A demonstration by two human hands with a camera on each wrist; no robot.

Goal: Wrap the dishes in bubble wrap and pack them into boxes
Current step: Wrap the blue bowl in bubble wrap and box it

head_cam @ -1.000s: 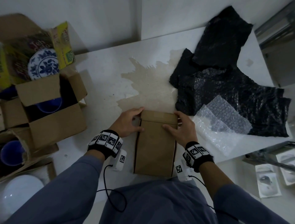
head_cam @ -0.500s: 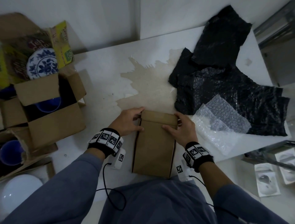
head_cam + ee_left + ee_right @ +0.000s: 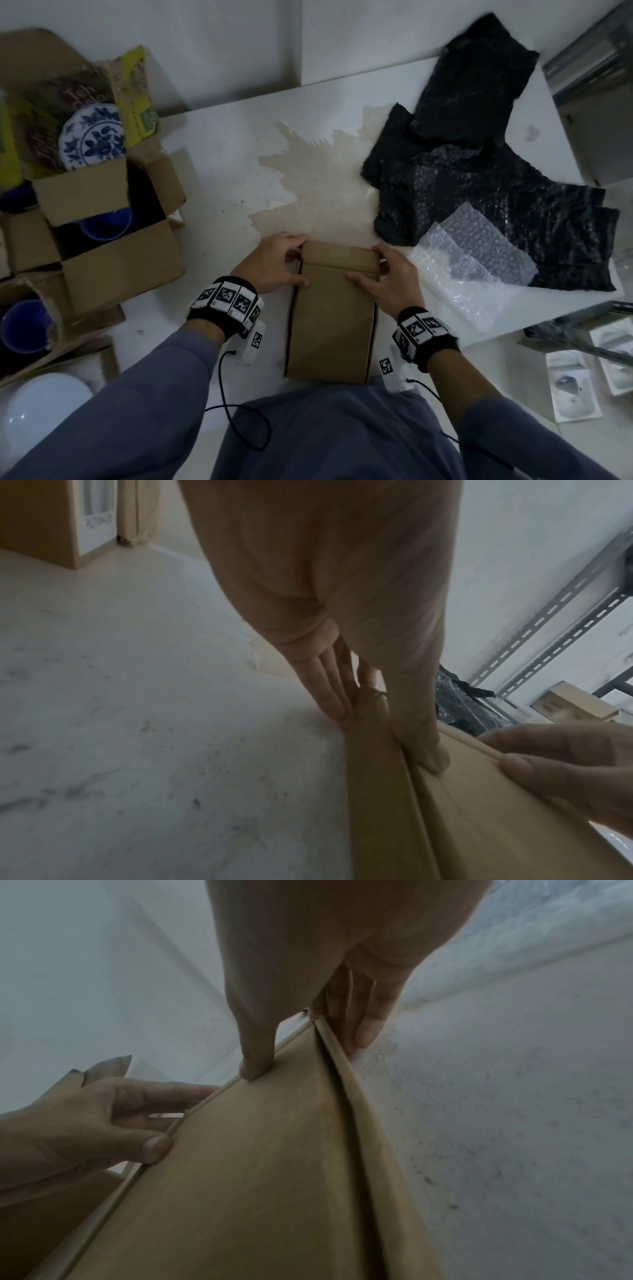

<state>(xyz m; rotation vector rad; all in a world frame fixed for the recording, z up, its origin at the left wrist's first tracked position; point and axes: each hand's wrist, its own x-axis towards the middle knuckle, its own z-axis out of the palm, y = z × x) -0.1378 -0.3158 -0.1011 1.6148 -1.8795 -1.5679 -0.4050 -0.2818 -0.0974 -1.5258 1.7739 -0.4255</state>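
A flat brown cardboard box [image 3: 329, 318] lies on the white table [image 3: 222, 164] right in front of me. My left hand [image 3: 274, 263] pinches its far left corner, thumb on top and fingers down the side; the left wrist view shows that left hand [image 3: 383, 737] on the box [image 3: 479, 818]. My right hand [image 3: 387, 277] pinches the far right corner the same way, and in the right wrist view the right hand [image 3: 308, 1053] has its thumb on the box's [image 3: 257, 1191] top seam. Clear bubble wrap [image 3: 472, 267] lies just right of the box. A blue-and-white plate [image 3: 92, 137] and a blue bowl [image 3: 106, 222] sit in boxes at the left.
Black bubble wrap sheets [image 3: 479, 178] cover the table's right half. Open cardboard boxes [image 3: 120, 270] crowd the left, with another blue bowl [image 3: 24, 325] and a white round dish [image 3: 41, 411] lower left. A metal shelf [image 3: 589, 85] stands at the right, past the table's edge.
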